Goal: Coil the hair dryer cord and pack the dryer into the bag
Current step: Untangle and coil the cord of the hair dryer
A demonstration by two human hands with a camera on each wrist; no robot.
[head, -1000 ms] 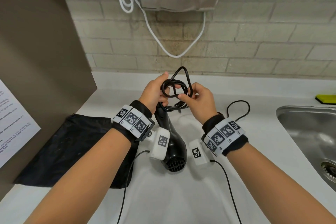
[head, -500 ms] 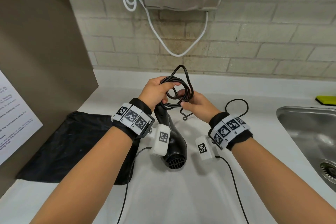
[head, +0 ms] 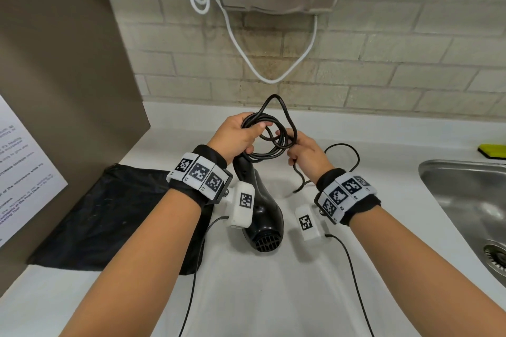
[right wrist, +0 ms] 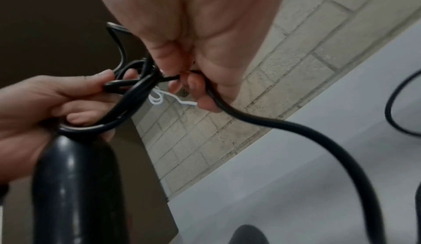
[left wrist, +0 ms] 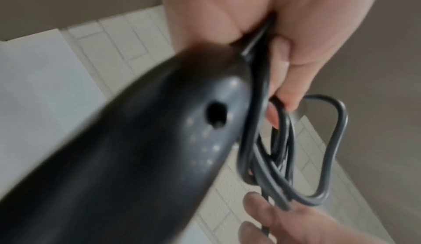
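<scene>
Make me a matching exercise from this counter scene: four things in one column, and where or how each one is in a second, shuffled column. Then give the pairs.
Things
1. cord
2. black bag
3. left hand
4. yellow-green sponge

Places or states
A. lies flat on the counter, left of the dryer
B. by the wall, behind the sink
C. partly looped, its tail trailing on the counter
D. grips the loops at the dryer's handle end

Pairs: 1-C, 2-A, 3-D, 4-B
</scene>
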